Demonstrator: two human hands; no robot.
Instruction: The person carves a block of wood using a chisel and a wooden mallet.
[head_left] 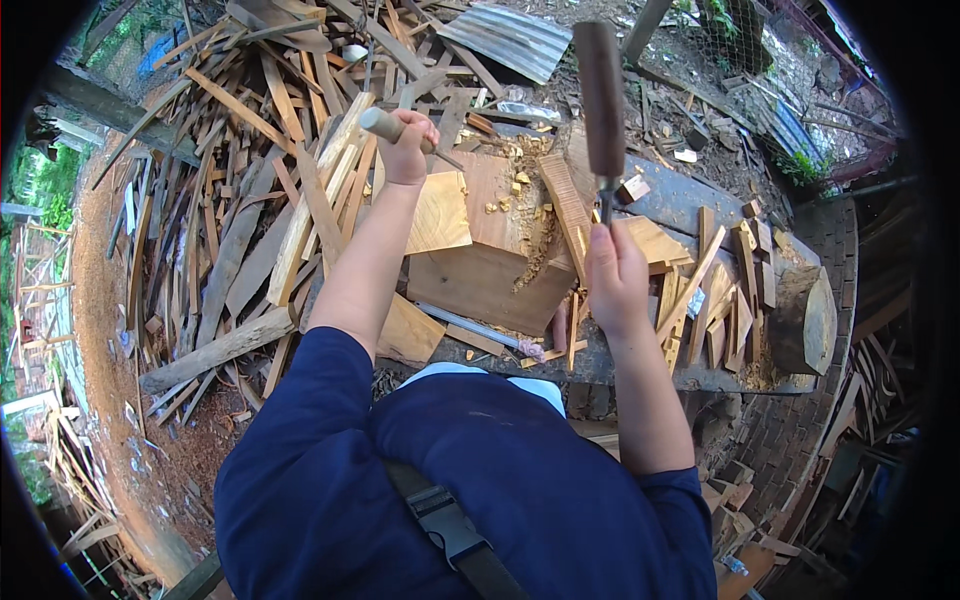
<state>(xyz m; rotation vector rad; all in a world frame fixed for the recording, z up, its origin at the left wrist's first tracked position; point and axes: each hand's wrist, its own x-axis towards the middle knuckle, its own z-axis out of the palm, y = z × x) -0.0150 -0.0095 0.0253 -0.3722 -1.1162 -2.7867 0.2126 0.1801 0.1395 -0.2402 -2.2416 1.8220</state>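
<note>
1. Left hand [408, 148] grips a chisel [380, 124], its tip near the boards [440, 212] (contact cannot be told); right hand [616, 268] grips a raised mallet [600, 100].
2. Chiselling seems underway; striking calls for a steadied edge.
3. Chips [540, 240] litter the outdoor bench [665, 203]; scrap timber [248, 215] lies heaped leftward.

**Open-air woodworking yard**

Outdoor wkshp., carpentry type: low bench [672, 203] w/ wood chips [540, 240], sawn pcs. [745, 256] & a log section [806, 320]; chisel-like tool [383, 124] & mallet-like tool [600, 100] held above it. At L, lg. heap of scrap timber [215, 195] beside bare reddish earth [105, 310]; at far side, corrugated sheet [515, 38] & wire mesh [722, 42]. Greenery [45, 180] at L edge also marks the whole setting as open-air.
</note>
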